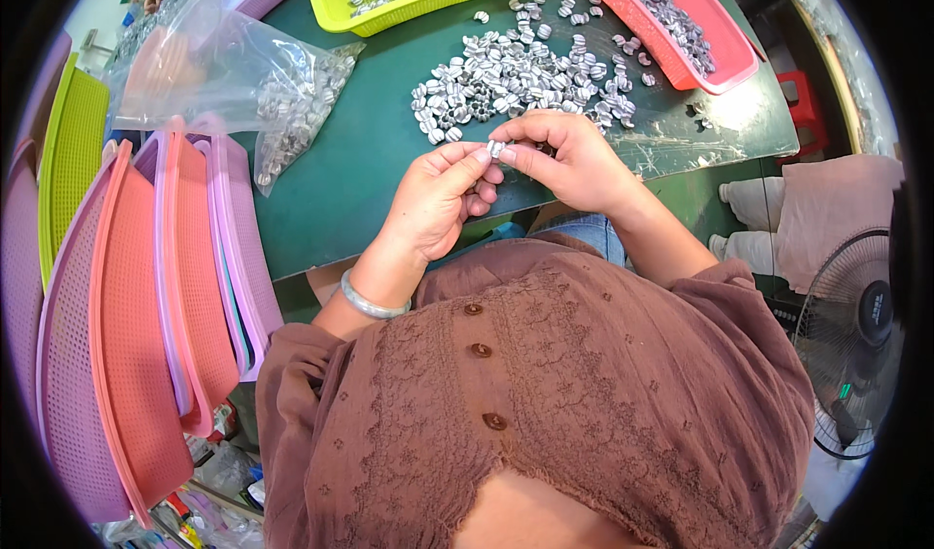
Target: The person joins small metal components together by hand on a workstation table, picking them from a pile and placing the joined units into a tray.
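Observation:
Between the fingertips of both my hands is a small silvery ribbed piece [495,149], partly covered by the fingers. My left hand [448,194], with a pale bangle [372,299] on its wrist, pinches it from the left with thumb and fingers. From the other side, the thumb and index finger of my right hand [574,160] close on it too. Just beyond the hands, a loose pile of similar small silvery pieces [530,77] is spread over the green table [379,121].
A lime-green basket [365,18] and a pink basket [728,67], both holding silvery pieces, stand at the far side. A clear plastic bag [209,72] with more pieces lies at left. Nested purple and coral baskets [146,354] stand left; a black fan [842,340] stands right.

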A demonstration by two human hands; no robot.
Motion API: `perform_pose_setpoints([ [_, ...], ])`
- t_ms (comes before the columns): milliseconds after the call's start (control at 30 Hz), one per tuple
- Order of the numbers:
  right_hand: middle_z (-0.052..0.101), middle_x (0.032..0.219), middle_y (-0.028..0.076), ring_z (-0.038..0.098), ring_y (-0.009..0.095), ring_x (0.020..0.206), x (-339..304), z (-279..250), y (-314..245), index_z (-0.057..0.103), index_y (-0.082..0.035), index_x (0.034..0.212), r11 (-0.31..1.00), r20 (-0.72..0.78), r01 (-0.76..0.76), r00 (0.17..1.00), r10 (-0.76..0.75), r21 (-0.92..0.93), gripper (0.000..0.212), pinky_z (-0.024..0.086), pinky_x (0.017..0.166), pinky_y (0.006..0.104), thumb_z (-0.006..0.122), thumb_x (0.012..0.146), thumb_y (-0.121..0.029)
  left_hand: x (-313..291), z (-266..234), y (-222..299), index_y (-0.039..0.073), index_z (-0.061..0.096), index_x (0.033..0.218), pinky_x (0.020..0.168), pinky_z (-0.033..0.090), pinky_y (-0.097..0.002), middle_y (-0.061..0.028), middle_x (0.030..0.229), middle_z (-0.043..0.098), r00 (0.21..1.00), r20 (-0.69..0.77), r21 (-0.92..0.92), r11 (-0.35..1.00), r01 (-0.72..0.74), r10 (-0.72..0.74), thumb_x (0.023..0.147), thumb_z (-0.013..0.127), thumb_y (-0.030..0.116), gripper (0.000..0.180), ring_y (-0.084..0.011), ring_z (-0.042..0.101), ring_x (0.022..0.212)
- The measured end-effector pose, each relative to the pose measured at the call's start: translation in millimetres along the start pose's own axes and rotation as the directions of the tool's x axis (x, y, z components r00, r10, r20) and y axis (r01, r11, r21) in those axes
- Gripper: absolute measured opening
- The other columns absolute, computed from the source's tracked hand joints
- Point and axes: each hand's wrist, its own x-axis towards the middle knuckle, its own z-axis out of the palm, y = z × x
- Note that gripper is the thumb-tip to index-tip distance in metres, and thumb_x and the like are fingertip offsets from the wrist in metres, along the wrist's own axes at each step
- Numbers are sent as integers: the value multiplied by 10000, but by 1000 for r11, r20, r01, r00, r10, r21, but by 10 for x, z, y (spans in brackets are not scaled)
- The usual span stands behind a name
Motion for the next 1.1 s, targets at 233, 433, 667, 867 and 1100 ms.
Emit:
perform_pose_setpoints([
  [233, 637, 854, 90, 596, 125, 769, -16, 8, -102, 639, 25, 970, 1000, 11, -28, 1000, 28, -13, 173, 477, 692, 254, 608, 833, -77, -21, 1, -18, 27, 601, 904, 499, 396, -189, -22, 743, 589, 999, -15, 6, 999, -35, 35, 892, 570, 161, 138, -75, 509, 588],
  [433, 623, 816, 66, 569, 99, 724, -33, 22, -90, 642, 20, 969, 999, -5, -50, 999, 50, 15, 179, 465, 659, 238, 625, 824, -84, -19, -1, -30, 30, 610, 892, 483, 394, -186, -15, 719, 582, 999, -20, 23, 999, -42, 42, 889, 577, 169, 143, -66, 499, 564],
  [667, 589, 740, 7, 515, 58, 657, 3, -93, -39, 653, -5, 951, 1000, -106, -9, 994, 6, -26, 185, 432, 586, 223, 665, 800, -111, -60, 45, 18, 49, 637, 889, 486, 372, -177, 21, 691, 563, 994, -102, 177, 984, -19, 38, 890, 578, 172, 136, -42, 473, 565],
  [867, 613, 700, -22, 525, 43, 655, 293, -1389, 15, 678, -24, 949, 888, -647, 1, 685, -336, -461, 237, 427, 601, 201, 674, 795, -204, 44, -212, 60, 32, 650, 931, 533, 412, -238, 22, 644, 526, 739, 14, 931, 262, -256, 674, 801, 645, 86, 140, -76, 490, 578],
  [1100, 549, 608, 28, 526, 104, 580, 252, -1670, 93, 612, -42, 1102, 682, -622, -305, 732, -278, -664, 353, 439, 571, 281, 646, 797, -217, 127, -137, 98, 109, 657, 907, 574, 457, -333, -70, 729, 567, 652, 251, 967, -159, -198, 715, 741, 676, 113, 167, -243, 577, 626],
])
